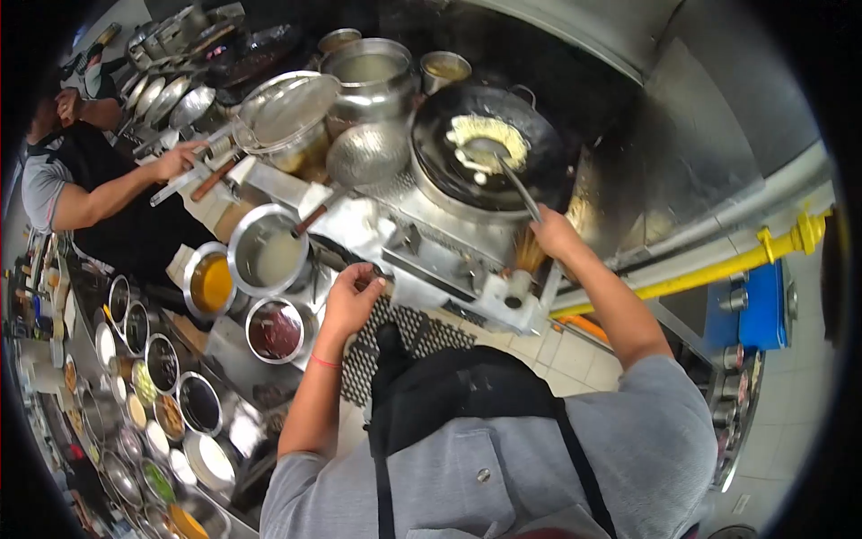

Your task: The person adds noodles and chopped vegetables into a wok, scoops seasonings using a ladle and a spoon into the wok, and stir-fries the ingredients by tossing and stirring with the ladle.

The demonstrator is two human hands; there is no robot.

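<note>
My right hand is closed round the long handle of a metal ladle. The ladle's bowl rests in a black wok on the stove, amid a pale yellow, egg-like mixture spread over the bottom. At the stove's front edge, my left hand has its fingers curled together by a small dark piece; what they grip I cannot make out. Left of the wok lies a perforated skimmer with a wooden handle pointing towards my left hand.
Left of my left hand stand pots of cloudy liquid, orange liquid and dark red sauce. A co-worker in a black apron holds utensils at far left. A large steel pot stands behind; a yellow pipe runs along the right.
</note>
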